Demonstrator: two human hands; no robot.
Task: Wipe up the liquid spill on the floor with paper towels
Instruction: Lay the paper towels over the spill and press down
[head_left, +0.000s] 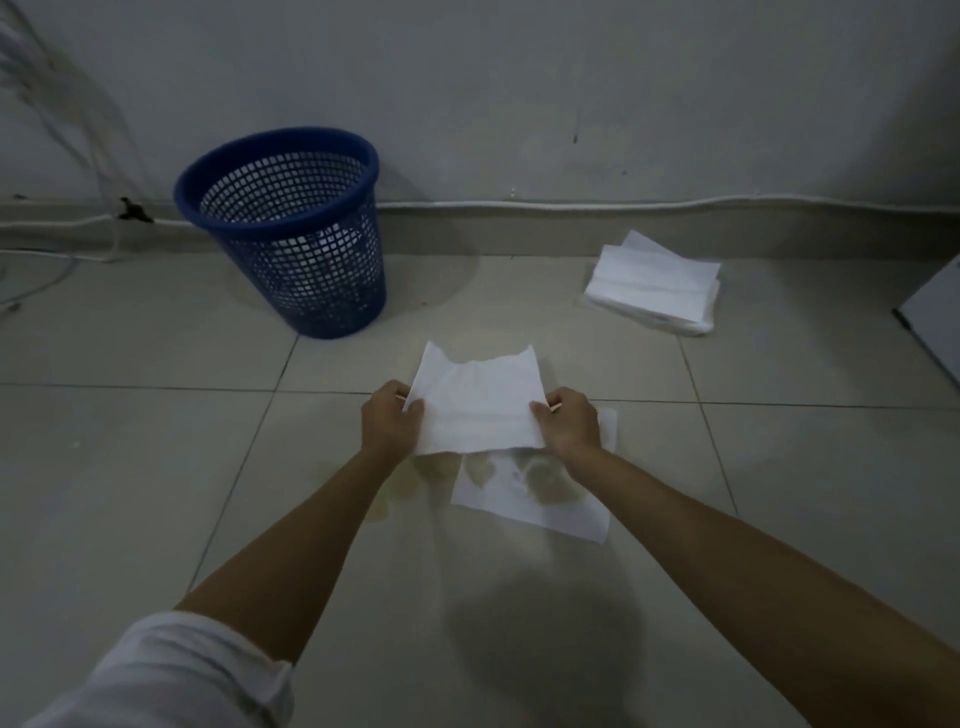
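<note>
White paper towel (478, 405) you held stretched, left hand (390, 420) and right hand (567, 422) pinching opposite edges, probably to cover yellowish spill (400, 483) beside soaked sheet (535, 499).

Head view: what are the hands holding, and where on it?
One paper towel sheet, stretched between both hands above the floor. The left hand pinches its left edge, the right hand its right edge.

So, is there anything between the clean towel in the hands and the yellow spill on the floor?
Partly. A stained paper towel already lies on the right part of the spill, below the held towel. The left part of the spill is bare tile; nothing visible stands between it and the held towel.
</note>
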